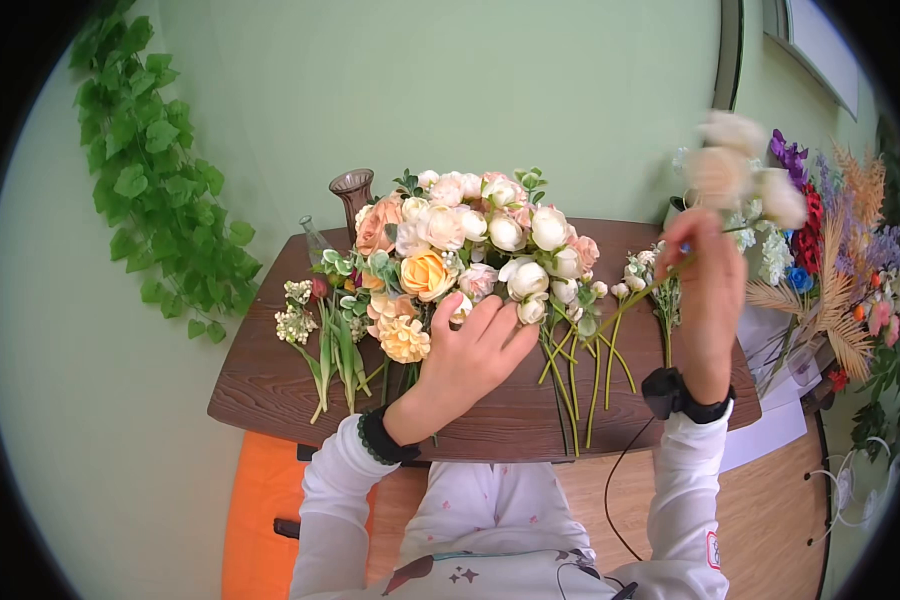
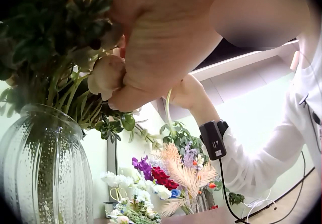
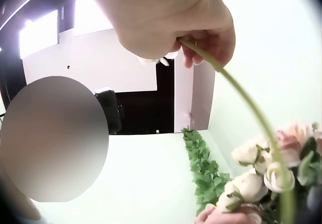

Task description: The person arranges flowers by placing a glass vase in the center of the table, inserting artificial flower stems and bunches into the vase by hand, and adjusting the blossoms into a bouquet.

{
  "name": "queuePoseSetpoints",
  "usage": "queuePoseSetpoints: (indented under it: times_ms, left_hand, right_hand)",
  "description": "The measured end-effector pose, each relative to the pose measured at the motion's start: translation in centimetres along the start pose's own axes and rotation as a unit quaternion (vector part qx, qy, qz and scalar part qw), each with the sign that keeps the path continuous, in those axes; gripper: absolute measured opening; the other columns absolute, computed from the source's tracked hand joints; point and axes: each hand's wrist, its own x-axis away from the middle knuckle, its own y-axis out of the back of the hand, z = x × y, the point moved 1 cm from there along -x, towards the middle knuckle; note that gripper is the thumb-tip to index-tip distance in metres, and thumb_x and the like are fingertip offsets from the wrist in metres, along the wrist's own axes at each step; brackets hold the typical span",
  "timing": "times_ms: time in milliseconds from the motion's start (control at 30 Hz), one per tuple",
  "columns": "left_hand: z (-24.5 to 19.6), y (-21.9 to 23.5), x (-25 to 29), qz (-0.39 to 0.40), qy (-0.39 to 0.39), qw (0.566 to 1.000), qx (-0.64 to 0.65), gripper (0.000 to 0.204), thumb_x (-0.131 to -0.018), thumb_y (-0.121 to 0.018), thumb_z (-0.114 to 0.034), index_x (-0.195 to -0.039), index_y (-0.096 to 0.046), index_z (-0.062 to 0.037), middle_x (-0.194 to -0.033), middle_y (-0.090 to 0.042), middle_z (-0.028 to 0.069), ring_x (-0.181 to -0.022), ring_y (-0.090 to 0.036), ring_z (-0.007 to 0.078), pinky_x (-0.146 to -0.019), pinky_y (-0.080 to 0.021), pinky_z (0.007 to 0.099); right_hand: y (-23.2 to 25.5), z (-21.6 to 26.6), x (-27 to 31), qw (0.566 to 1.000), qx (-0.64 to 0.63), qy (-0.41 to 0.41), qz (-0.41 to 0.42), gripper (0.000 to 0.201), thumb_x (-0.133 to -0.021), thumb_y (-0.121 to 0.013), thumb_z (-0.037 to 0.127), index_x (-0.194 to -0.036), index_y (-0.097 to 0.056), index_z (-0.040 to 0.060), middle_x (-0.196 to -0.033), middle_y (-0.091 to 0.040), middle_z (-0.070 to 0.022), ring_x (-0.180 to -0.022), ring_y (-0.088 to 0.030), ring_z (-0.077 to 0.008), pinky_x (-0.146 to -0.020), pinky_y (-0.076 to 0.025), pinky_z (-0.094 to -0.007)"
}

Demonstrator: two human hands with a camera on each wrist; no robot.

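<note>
A full bouquet of cream, pink, peach and yellow flowers point(image 1: 445, 228) stands in a ribbed clear glass vase point(image 2: 45, 163). The left hand point(image 1: 475, 355) rests against the front of the bouquet, fingers spread among the blooms; in the left wrist view it is beside a pale bud point(image 2: 106, 77). Raised at the right, the right hand point(image 1: 708, 290) pinches a green stem point(image 3: 251, 105) topped by blurred white and pale peach blooms point(image 1: 720, 175). The stem curves down from the fingers toward the bouquet's side.
Loose green stems point(image 1: 592, 385) and tulip-like stems point(image 1: 340, 360) lie on the brown table point(image 1: 270, 385). Behind the bouquet is a brown glass vase point(image 1: 352, 190). Colourful flowers point(image 1: 820, 250) stand at the right; ivy point(image 1: 135, 160) hangs on the left wall.
</note>
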Motion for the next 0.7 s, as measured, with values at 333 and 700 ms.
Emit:
queuePoseSetpoints:
  times_ms: [333, 700]
  left_hand:
    - [-0.1, -0.7, 0.4, -0.038, 0.019, 0.999, 0.015, 0.022, -0.068, -0.067, -0.020, -0.088, -0.057, -0.0202, -0.091, -0.055, -0.0036, -0.094, -0.052, 0.0115, -0.091, -0.024, 0.0459]
    - [-0.1, -0.6, 0.2, -0.049, 0.027, 0.998, 0.017, 0.022, -0.068, -0.066, -0.018, -0.088, -0.056, -0.0179, -0.087, -0.054, -0.0033, -0.091, -0.053, 0.0118, -0.091, -0.025, 0.0457]
  right_hand:
    - [1.3, 3.2, -2.2, 0.963, -0.182, 0.192, -0.044, 0.030, -0.097, -0.029, 0.030, -0.084, -0.040, 0.0059, -0.074, -0.045, -0.0099, -0.059, -0.042, -0.0157, -0.053, -0.037, -0.0261]
    - [-3.9, 0.7, -1.5, 0.974, -0.062, 0.205, 0.079, 0.033, -0.098, -0.029, 0.030, -0.083, -0.041, 0.0028, -0.077, -0.050, -0.0117, -0.064, -0.047, -0.0143, -0.059, -0.042, -0.0260]
